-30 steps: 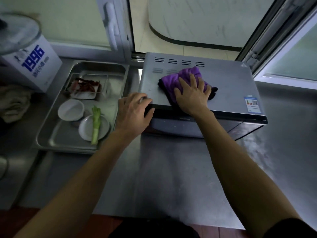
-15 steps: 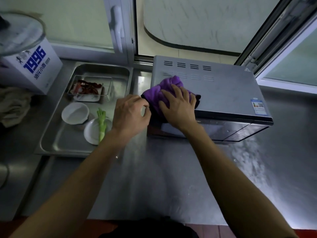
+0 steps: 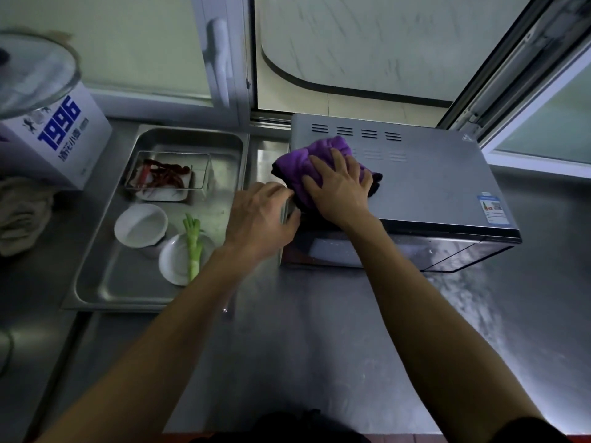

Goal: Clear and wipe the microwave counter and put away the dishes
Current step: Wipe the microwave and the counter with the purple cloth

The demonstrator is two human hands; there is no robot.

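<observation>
A grey microwave (image 3: pixel 425 183) stands on the steel counter (image 3: pixel 307 346) under the window. My right hand (image 3: pixel 340 183) lies flat, fingers spread, on a purple cloth (image 3: pixel 300 161) at the near left part of the microwave's top. My left hand (image 3: pixel 260 219) grips the microwave's front left corner, fingers curled round the edge. To the left, a steel tray (image 3: pixel 105 282) holds a glass dish of red chillies (image 3: pixel 164 175), an empty white bowl (image 3: pixel 140 225) and a white plate (image 3: pixel 174 262) with a green scallion (image 3: pixel 193 244).
A white box (image 3: pixel 60 135) printed 1996 stands at the back left with a glass lid (image 3: pixel 32 75) above it. A beige rag (image 3: pixel 22 215) lies at the left edge. An open window frame (image 3: pixel 511 75) rises behind the microwave.
My right hand slid the purple cloth from the middle of the microwave top to its left side. My left hand stayed at the front left corner.
</observation>
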